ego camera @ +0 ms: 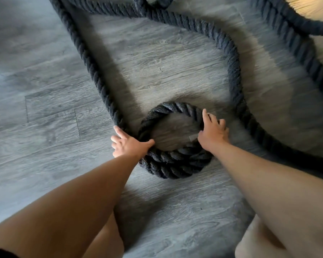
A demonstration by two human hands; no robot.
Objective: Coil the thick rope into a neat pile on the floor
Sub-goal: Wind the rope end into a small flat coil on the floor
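A thick black twisted rope (229,53) snakes over the grey wood-look floor. Near me it forms a small round coil (172,164) of about two turns with bare floor in its middle. My left hand (128,144) grips the coil's left side, thumb hooked inside the ring, where a long strand runs off up and to the left. My right hand (212,130) rests on the coil's right side with its fingers spread over the rope. Whether that hand grips or only presses is unclear.
Loose rope loops lie across the far floor, one curving around the right of the coil, another at the top right (295,25). My knees (108,241) show at the bottom edge. A sunlit patch (309,6) brightens the top right corner.
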